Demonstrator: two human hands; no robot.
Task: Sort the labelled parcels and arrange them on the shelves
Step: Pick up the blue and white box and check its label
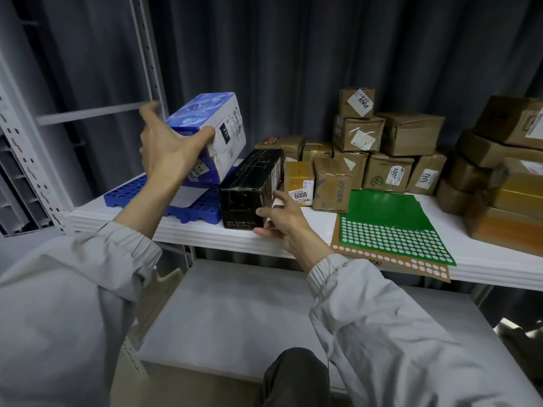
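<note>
My left hand (pixel 167 148) grips a blue and white box (pixel 216 127) labelled 231 and holds it tilted above the blue perforated tray (pixel 141 192) on the white shelf (pixel 223 233). A black box (pixel 249 192) lies on the shelf beside the tray. My right hand (pixel 282 218) rests against the black box's near right corner, fingers curled around it. Behind stand several brown cardboard parcels (pixel 388 133), some with numbered labels such as 6008 (pixel 299 195) and 3012 (pixel 426 176).
A green sheet of white round stickers (pixel 390 230) lies on an orange-brown sticker sheet at the shelf's front right. More brown boxes (pixel 505 160) are stacked at the far right. A lower white shelf (pixel 235 312) sits below. Metal uprights (pixel 147 48) stand at the left.
</note>
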